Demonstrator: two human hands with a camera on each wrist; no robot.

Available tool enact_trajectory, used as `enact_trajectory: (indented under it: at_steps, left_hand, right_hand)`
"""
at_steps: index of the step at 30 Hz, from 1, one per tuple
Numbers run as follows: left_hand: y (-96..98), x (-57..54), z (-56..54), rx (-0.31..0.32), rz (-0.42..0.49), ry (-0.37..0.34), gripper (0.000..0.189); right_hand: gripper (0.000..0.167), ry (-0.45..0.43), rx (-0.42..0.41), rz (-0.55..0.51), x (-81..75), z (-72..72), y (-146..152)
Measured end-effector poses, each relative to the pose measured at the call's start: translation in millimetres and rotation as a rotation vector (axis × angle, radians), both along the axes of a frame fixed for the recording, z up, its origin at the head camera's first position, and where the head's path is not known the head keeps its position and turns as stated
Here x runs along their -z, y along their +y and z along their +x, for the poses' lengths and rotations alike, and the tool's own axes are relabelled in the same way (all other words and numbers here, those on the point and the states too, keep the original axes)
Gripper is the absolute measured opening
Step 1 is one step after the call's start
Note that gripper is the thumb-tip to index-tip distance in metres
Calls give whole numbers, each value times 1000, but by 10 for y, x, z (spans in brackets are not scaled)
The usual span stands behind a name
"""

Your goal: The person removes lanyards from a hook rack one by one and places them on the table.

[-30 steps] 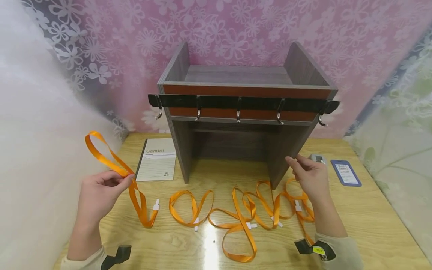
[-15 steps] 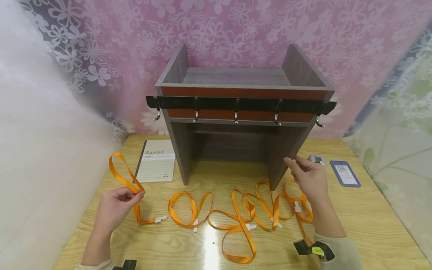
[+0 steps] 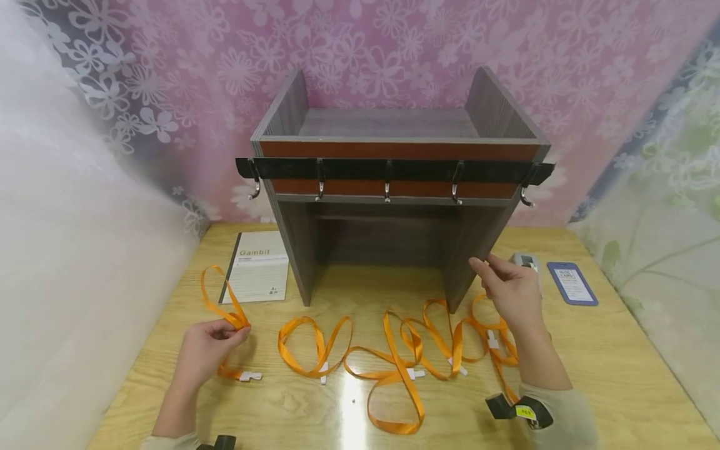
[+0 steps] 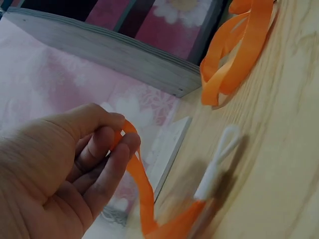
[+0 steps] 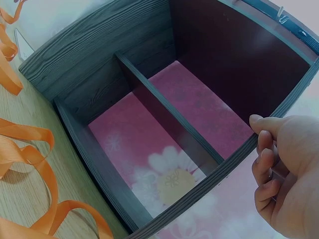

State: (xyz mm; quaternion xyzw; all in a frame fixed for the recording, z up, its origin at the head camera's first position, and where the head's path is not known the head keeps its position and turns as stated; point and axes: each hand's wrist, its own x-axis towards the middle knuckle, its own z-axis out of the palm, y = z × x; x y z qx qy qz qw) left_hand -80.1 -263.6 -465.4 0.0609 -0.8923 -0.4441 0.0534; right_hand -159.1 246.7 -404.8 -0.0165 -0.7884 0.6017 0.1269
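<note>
A Gambit notebook (image 3: 255,267) and a blue card holder (image 3: 572,283) on the wooden counter (image 3: 619,362), well apart.

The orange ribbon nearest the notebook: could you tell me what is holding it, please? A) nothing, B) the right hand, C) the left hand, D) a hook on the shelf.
C: the left hand pinches the orange ribbon between thumb and fingers.
</note>
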Motion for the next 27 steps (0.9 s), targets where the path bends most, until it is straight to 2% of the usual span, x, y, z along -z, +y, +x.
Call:
enact_trajectory:
  at_steps: [4,7,9,13,19,27]
  left_hand:
    - [25,48,0,-36,24,-105,20]
    - [44,104,42,-61,33,-194,24]
    - [59,135,64,-77,37,-229,27]
    - [71,163,66,-97,52,-234,31]
    - [81,153,57,-70,47,-247,29]
    - [64,116,42,-66,93,-247,31]
  right_hand:
    - [43,-26,-6,29,17,18,6]
    - [41,-36,-14,46,34,47,14]
    - [40,-21,-18,59,37,47,15]
    - [40,1,-26,59,31,16,5]
    - [43,-30,-23,40,43,11,7]
    - [33,7,-17,-6,83,-38,-24]
